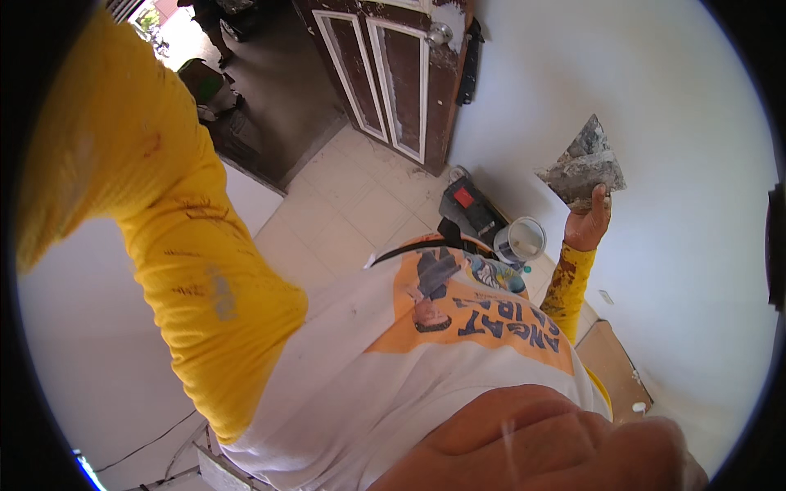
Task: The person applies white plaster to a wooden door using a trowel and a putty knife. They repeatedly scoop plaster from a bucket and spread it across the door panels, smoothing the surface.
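Note:
My right hand [588, 222] holds up a triangular metal plate [583, 162] smeared with grey putty, its fingers at the plate's lower part and part of the grip hidden behind it. The plate is in front of a white wall [696, 147]. My left arm [172, 204], in a stained yellow sleeve, reaches up along the left side of the picture, and its hand is out of sight. My white shirt [327, 401] with an orange print fills the lower middle.
A brown panelled door [397, 90] opens onto a darker area where a person's leg [213, 37] shows. A dark toolbox [467, 213] and a white bucket [520, 241] stand on the tiled floor [327, 204]. A brown board [606, 352] lies low at right.

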Action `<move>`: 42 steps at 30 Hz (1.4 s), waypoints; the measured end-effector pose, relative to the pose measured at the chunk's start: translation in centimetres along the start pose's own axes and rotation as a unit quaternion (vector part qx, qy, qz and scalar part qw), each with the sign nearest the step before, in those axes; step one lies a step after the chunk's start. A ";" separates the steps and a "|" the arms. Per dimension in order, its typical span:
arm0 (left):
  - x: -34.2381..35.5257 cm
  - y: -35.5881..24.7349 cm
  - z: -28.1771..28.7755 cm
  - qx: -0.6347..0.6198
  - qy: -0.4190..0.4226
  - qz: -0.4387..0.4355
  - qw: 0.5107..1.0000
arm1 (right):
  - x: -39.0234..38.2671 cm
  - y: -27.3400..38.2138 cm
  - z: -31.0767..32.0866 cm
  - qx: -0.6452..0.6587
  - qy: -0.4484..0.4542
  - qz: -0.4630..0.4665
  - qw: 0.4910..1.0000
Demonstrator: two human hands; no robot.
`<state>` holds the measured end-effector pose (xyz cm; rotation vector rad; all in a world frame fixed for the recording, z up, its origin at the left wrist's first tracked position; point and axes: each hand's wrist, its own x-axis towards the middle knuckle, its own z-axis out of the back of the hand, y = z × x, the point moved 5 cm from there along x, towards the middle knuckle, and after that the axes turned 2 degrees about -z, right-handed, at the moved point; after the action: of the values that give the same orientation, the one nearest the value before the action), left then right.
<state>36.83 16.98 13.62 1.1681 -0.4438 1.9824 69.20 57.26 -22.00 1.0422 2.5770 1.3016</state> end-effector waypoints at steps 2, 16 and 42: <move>-0.1 0.1 0.0 -0.003 0.005 -0.001 1.000 | -0.1 -0.2 -1.1 -0.017 -0.015 0.015 1.000; -2.3 4.5 0.4 -0.036 -0.013 0.041 0.998 | 0.0 1.6 -1.3 -0.160 -0.091 0.064 0.981; -24.4 -10.3 -10.5 -0.739 0.142 0.289 0.592 | -2.3 -6.2 -12.9 0.032 0.008 -0.080 0.996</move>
<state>45.38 19.28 -13.44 -0.4530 -1.9428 1.3106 63.15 44.51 -18.86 0.8172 2.6660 1.2014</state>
